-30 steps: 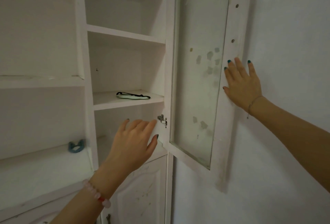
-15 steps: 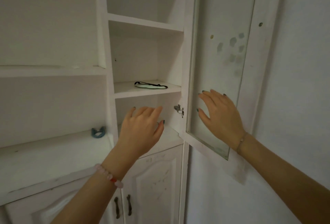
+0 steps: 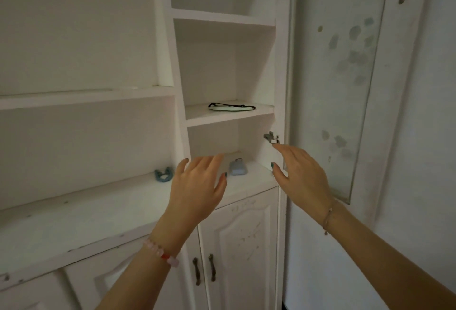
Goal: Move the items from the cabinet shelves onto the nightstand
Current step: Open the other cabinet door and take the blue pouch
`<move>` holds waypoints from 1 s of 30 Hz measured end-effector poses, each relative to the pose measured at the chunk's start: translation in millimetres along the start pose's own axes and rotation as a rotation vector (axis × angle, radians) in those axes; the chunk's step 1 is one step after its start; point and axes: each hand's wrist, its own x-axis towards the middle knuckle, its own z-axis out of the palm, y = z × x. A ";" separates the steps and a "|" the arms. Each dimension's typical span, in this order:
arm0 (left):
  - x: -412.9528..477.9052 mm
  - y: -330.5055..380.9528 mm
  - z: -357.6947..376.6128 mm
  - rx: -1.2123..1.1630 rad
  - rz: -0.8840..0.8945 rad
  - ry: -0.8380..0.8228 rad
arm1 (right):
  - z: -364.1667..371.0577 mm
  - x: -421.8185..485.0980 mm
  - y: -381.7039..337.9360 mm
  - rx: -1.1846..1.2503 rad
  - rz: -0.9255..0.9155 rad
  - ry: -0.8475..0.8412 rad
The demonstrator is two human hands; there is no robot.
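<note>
**Inspector:** Record the cabinet (image 3: 170,63) as white, with its glass door (image 3: 345,87) swung open to the right and the hinge (image 3: 271,137) exposed at the frame. What lies on the shelves?

**Assistant:** Three items. A white piece with a black cord (image 3: 230,107) lies flat on the middle shelf (image 3: 229,118) of the narrow compartment. On the lowest open shelf (image 3: 254,176) sits a pale blue item (image 3: 238,168) with a ring on top. A blue looped band (image 3: 162,175) lies on the long ledge (image 3: 86,206) to the left, just beside the upright divider.

**Inspector:** And the hands?

**Assistant:** The left hand (image 3: 197,186) is raised before the lowest open shelf with its fingers straight and spread. The grip is wide and holds nothing. Its thumb is near the pale blue item, and I cannot tell whether they touch. The right hand (image 3: 301,174) is at the compartment's right edge, just below the hinge, with its fingers extended. That grip is also wide and holds nothing.

**Inspector:** Anything else?

**Assistant:** There is a beaded bracelet (image 3: 161,253) on the left wrist and a thin chain (image 3: 328,218) on the right. Beneath the shelves, the lower doors (image 3: 241,235) are closed and carry dark handles (image 3: 211,266).
</note>
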 end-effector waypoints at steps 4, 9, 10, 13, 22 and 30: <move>-10.9 -14.8 14.5 0.012 -0.008 -0.019 | 16.9 -11.7 -7.8 -0.007 0.018 -0.013; -23.2 -26.3 30.1 -0.001 0.014 -0.024 | 34.9 -19.3 -14.9 0.019 0.049 -0.023; -25.4 -28.5 34.0 0.004 0.013 -0.030 | 39.9 -20.0 -15.2 0.011 0.042 -0.033; -28.0 -34.4 49.8 0.011 0.002 -0.054 | 59.4 -18.4 -11.4 -0.012 0.021 -0.055; -1.0 -34.5 128.2 0.024 -0.047 -0.146 | 148.3 -3.8 41.7 0.023 0.013 -0.130; 39.8 -43.0 198.9 0.039 -0.145 -0.208 | 266.4 34.0 106.1 0.079 0.148 -0.417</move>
